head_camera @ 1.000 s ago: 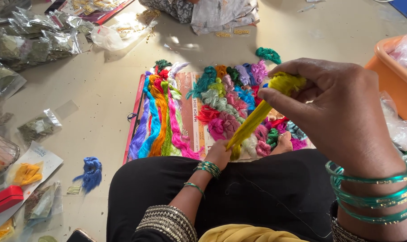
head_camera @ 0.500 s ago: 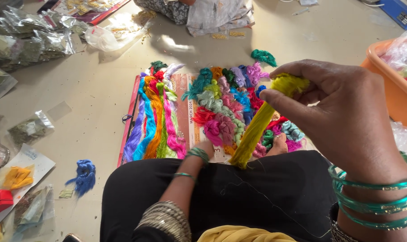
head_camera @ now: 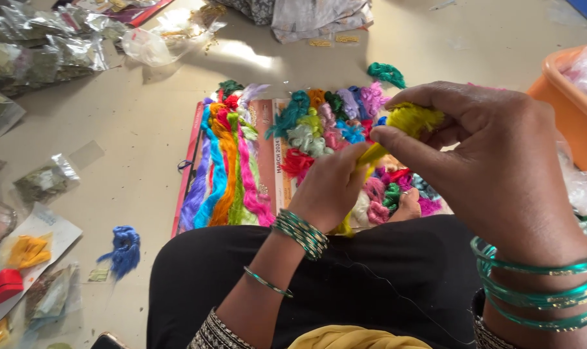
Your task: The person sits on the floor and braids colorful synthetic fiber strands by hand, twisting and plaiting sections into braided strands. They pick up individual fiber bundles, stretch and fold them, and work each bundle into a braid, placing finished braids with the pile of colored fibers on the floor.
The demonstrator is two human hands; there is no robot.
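A bundle of yellow-green thread [head_camera: 406, 123] is stretched between my two hands above my lap. My right hand [head_camera: 494, 168], large and close to the camera, pinches the fluffy upper end between thumb and fingers. My left hand [head_camera: 329, 187] grips the lower part of the same bundle. Green bangles ring both wrists. Under the hands, many small coloured thread skeins [head_camera: 326, 129] lie on a calendar sheet [head_camera: 267, 155] on the floor, with long strands [head_camera: 225, 168] in purple, blue, orange, green and pink at its left side.
A blue skein [head_camera: 122, 249] and a dark green skein [head_camera: 385, 73] lie loose on the floor. Clear plastic packets [head_camera: 41, 45] pile up at the upper left, more packets [head_camera: 28, 258] at the lower left. An orange tub [head_camera: 568, 110] stands right. Folded cloth [head_camera: 319, 16] lies at the top.
My left hand has risen from my knee and taken hold of the lower part of the yellow-green bundle. The bundle is now shorter between the hands.
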